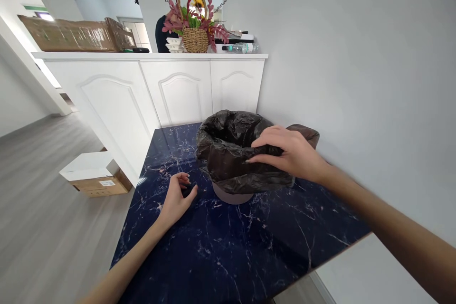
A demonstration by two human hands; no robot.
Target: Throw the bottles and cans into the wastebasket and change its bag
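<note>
A black plastic garbage bag (228, 164) lines a round bin and is folded out over its rim. Below the bag's edge shows the light lower part of the trash can (233, 195), standing on the dark blue marbled table. With thumb and fingers, my right hand (290, 149) pinches the bag at the right side of the rim, where some plastic sticks out behind the wrist. My left hand (180, 197) hovers over the table left of the can, fingers curled but apart, holding nothing. The inside of the can is dark.
Behind the table (213, 251) stands a white cabinet (181, 95). A basket of artificial flowers (195, 40), a plastic bottle (244, 48) and a large cardboard box (71, 34) rest on it. Another box (99, 178) lies on the floor at left. A grey wall (338, 57) borders the right. A person is partly hidden behind the flowers.
</note>
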